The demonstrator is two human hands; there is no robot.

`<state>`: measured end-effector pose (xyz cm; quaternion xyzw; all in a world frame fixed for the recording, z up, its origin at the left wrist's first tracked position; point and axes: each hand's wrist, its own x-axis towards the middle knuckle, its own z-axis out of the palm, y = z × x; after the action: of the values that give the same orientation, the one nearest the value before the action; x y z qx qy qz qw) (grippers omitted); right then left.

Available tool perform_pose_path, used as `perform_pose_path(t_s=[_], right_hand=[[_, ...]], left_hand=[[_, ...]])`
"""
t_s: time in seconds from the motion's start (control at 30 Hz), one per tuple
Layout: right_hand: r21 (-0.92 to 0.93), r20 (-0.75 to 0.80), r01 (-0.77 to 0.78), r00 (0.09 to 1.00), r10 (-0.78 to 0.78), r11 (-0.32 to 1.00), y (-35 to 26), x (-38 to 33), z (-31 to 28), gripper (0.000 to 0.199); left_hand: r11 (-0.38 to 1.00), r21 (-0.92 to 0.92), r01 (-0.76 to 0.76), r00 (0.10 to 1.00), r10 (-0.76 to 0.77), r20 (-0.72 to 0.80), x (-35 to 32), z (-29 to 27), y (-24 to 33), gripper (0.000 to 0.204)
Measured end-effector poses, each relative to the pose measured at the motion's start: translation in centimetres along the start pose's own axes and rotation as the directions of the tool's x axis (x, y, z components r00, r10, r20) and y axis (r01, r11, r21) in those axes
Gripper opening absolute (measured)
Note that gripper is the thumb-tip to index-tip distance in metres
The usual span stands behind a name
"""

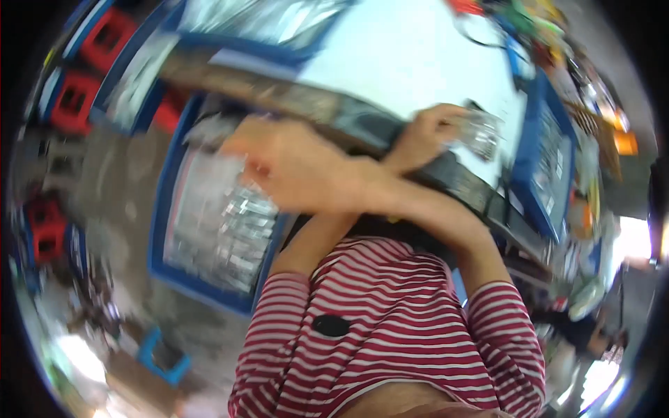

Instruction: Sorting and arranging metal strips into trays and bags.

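My forearms cross in front of my body, the right one above the left. My left hand (421, 136) reaches to the right over the table edge, its fingers closed on a clear, shiny plastic packet (481, 134); what is inside is blurred. My right hand (293, 164) is stretched to the left above a blue tray (155, 233). Motion smears its fingers, so whether it holds anything does not show. In that tray lie several clear, shiny packets (244, 240) beside pale plastic sheeting.
The white tabletop (397, 52) has a dark, worn front edge. Another blue tray (531, 139) of clear packets stands at the table's right, and one more (300, 52) at the back left. Red crates (73, 101) stand far left; a blue stool (166, 357) is on the floor.
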<state>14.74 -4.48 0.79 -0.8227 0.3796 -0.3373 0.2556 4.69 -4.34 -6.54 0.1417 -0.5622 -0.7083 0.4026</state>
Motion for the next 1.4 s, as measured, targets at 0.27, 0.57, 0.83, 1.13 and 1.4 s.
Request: perform_pose_path(t_s=[0.27, 0.57, 0.83, 1.13, 1.4], right_hand=[[0.201, -0.300, 0.013, 0.953, 0.049, 0.979, -4.0, -11.6, -12.3, 0.023], [0.319, -0.769, -0.581, 0.303, 0.563, 0.748, 3.1, -28.6, -26.4, 0.025], [0.023, -0.882, -0.894, 0.192, 0.429, 0.447, 17.4, -40.1, -37.7, 0.037], [-0.150, -0.788, -0.988, 0.091, 0.609, -0.046, 26.0, -38.3, -43.5, 0.056], [-0.335, -0.691, -0.940, 0.292, 0.661, 0.065, 32.2, -42.7, -44.9, 0.057]], left_hand=[[0.996, 0.036, 0.086, 0.993, -0.083, -0.089, -0.4, -0.9, -0.3, 0.028], [0.995, -0.073, 0.065, 0.990, -0.073, -0.123, -0.4, 0.4, -0.3, 0.036], [0.994, -0.007, 0.106, 0.974, -0.105, -0.203, -0.3, 0.7, -0.4, 0.040], [0.987, -0.032, 0.160, 0.973, -0.163, -0.161, -0.5, 0.2, -0.2, 0.048], [0.987, 0.029, 0.159, 0.971, -0.151, -0.188, 0.0, 0.9, -0.6, 0.044]])
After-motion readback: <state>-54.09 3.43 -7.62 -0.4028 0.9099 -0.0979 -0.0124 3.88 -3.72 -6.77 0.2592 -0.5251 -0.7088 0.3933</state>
